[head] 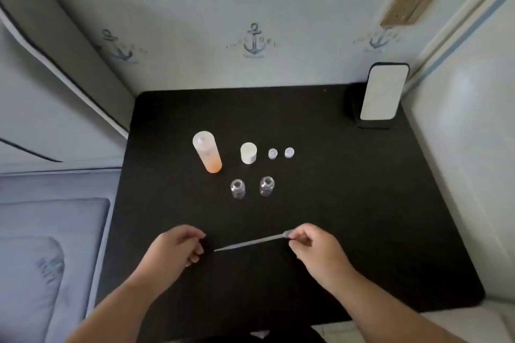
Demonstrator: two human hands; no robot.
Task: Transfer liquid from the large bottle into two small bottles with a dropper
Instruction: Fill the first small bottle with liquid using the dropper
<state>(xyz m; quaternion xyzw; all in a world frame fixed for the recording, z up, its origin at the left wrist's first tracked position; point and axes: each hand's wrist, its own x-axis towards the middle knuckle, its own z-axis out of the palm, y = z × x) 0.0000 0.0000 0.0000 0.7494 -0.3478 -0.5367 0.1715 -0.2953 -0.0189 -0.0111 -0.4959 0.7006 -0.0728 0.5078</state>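
A tall clear bottle [207, 151] with orange liquid at its bottom stands uncapped at the middle of the black mat [334, 203]. Two small clear bottles [237, 188] [267, 186] stand open just in front of it. A thin clear dropper [250, 243] lies nearly level above the mat's front, tip pointing left. My right hand [312, 248] pinches its bulb end. My left hand [178, 248] is loosely curled beside the tip, and I cannot tell whether it touches the dropper.
A white cap [248, 152] and two tiny clear caps [272, 153] [289, 152] sit right of the large bottle. A phone on a stand [383, 95] occupies the back right corner. Walls close the back and right; a cushioned bench lies left.
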